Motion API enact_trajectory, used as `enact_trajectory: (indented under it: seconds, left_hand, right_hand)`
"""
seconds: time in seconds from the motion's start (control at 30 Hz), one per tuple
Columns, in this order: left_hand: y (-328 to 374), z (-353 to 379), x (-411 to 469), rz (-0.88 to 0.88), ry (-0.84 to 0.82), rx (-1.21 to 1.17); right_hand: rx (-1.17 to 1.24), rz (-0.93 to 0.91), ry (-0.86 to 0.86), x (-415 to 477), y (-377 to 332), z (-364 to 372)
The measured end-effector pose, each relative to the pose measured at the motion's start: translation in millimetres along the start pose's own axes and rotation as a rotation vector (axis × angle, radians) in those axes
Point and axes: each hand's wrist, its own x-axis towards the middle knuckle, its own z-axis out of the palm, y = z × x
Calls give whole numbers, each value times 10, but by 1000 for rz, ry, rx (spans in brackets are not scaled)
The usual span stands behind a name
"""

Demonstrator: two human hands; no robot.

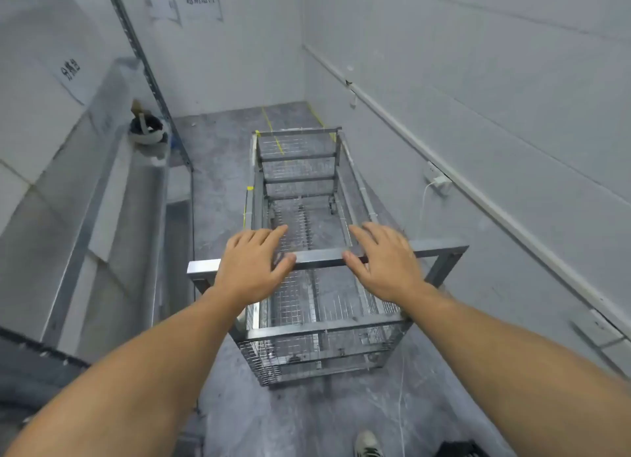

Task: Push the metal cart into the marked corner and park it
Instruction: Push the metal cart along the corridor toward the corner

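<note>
The metal cart (324,326), a long wire-mesh frame on castors, stands lengthwise in front of me and points toward the far corner. Its handle bar (321,256) runs across at the near end. My left hand (252,262) lies over the bar's left part with fingers spread and the thumb against the bar. My right hand (386,262) is placed the same way on the right part. Neither hand is wrapped around the bar. Yellow tape lines (269,121) mark the floor in the corner, just past the cart's far end.
A low metal shelf (102,217) runs along the left, with a white helmet (147,130) at its far end beside a slotted upright (153,80). On the right wall a power strip with a charger (438,180) and cable hangs close to the cart. My shoe (367,444) is behind the cart.
</note>
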Motion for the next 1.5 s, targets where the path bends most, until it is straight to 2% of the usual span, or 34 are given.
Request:
enact_trajectory:
  seconds: [0.13, 0.27, 0.5, 1.0, 1.17, 1.27, 1.5]
  left_hand:
    - [-82, 148, -23, 93, -47, 133]
    - [-116, 204, 68, 101, 16, 136]
    - [-223, 283, 431, 87, 56, 154]
    - [-439, 484, 1821, 46, 41, 120]
    - [-517, 560, 2307, 81, 72, 142]
    - [-641, 577, 2589, 65, 68, 147]
    - [-1054, 655, 3297, 51, 95, 166]
  right_hand:
    - [-152, -13, 19, 33, 23, 172]
    - [-184, -25, 129, 113, 71, 288]
    - [-205, -29, 95, 529, 196, 367]
    - [-269, -104, 31, 1999, 851, 424]
    - [-238, -114, 84, 2458, 1088, 463]
    - [-220, -118, 41, 2751, 1162, 496]
    - [-234, -130, 74, 3519, 1192, 629]
